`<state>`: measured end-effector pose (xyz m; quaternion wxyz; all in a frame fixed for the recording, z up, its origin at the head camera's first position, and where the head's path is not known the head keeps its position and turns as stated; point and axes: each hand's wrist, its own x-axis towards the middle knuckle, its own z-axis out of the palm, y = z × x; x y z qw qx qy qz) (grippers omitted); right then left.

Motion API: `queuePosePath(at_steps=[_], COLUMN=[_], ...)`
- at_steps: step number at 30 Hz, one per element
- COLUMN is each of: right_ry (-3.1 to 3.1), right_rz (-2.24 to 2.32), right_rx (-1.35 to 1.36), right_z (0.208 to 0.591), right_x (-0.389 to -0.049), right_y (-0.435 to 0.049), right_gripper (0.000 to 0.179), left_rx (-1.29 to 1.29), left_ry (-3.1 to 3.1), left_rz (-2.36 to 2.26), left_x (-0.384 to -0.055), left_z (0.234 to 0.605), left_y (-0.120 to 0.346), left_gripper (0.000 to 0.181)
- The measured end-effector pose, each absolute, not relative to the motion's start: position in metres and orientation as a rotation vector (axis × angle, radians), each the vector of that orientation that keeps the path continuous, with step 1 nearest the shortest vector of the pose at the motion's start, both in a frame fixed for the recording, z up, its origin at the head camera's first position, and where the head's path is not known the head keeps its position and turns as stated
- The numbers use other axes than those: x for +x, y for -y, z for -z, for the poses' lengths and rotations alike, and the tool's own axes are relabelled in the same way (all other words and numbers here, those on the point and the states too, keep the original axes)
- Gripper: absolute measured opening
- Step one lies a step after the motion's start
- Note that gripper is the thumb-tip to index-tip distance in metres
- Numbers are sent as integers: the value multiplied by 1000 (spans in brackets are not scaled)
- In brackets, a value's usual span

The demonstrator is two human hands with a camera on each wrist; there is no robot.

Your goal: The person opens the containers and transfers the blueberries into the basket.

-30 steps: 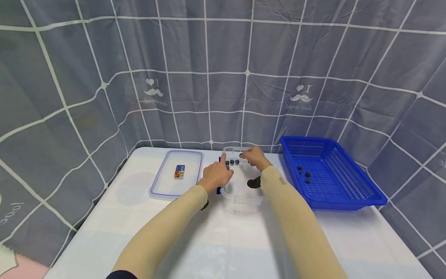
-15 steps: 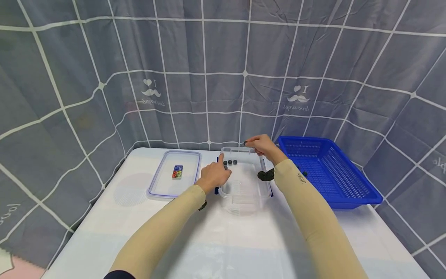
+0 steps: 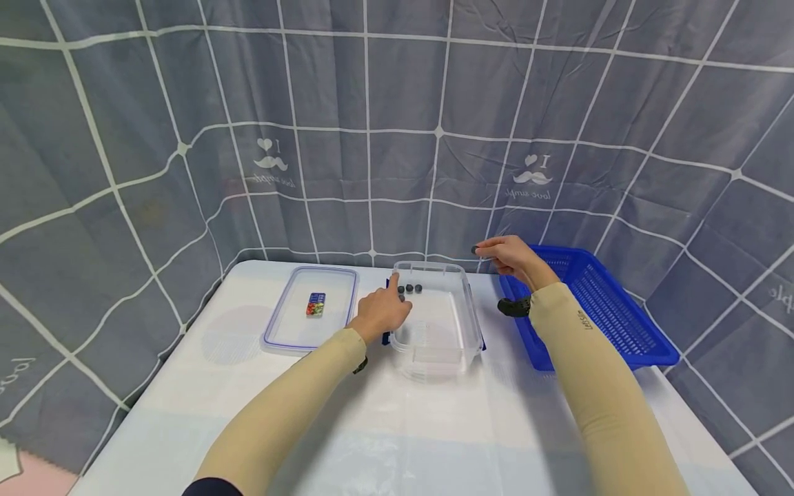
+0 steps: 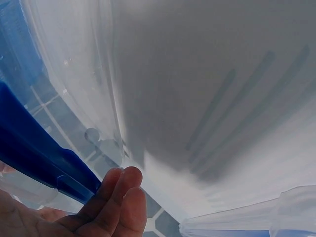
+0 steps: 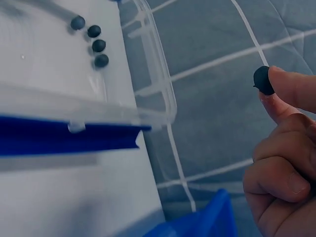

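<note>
My right hand (image 3: pixel 515 258) pinches a blueberry (image 5: pixel 263 80) between thumb and index finger, raised above the gap between the clear plastic container (image 3: pixel 455 296) and the blue basket (image 3: pixel 645 324). Its other fingers are curled in. My left hand (image 3: pixel 381 310) holds the container's left side, index finger along the rim. In the left wrist view its fingers (image 4: pixel 129 202) lie by a blue latch (image 4: pixel 44 148). Several blueberries (image 5: pixel 98 45) lie inside the container, in its far left corner; the left hand partly covers them in the head view.
A clear lid (image 3: pixel 291 324) with a blue seal lies left of the container, bearing a small colourful label (image 3: pixel 316 304). The basket stands at the table's right side, partly behind the right forearm. A grey checked curtain (image 3: pixel 397 165) hangs close behind the white table (image 3: pixel 372 427).
My right hand has lifted the blueberry out of the container's far end and carried it up and right towards the basket. The left hand keeps its hold on the container.
</note>
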<state>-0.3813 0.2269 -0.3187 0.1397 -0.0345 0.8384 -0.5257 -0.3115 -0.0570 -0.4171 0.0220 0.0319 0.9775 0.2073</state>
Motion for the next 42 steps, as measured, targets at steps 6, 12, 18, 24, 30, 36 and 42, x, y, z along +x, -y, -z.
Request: queuePosePath(at_steps=[6,12,18,24,30,36,42], right_ry=[-2440,-2441,-2429,-2388,-2360,-2328,-2311], right_rz=[1477,1436,1368,1407,1409,1381,1335], right_rx=[-95,-49,17,66,104,83,68], right_z=[319,326,341,354,368,381,391], right_x=[-375,-372,-372,-369,-367,-366,-365], right_y=[-262,-295,-320,-336,-350,-363,-370], right_gripper=[56,59,60,60,58,45,9], left_rx=[99,103,110,102,101,107,108], left_ry=[-3008,-3023,-3004,-3017,-3015,-3022,-3022], left_rz=[-636,-651,-658,-646,-653,-656,-657], left_x=[-313,-313,-312,-311,-312,-313,-312], left_z=[418,418,417,416,416,416,417], left_y=[57,59,60,59,59,59,59], left_gripper=[78,77,78,78,77,77,76])
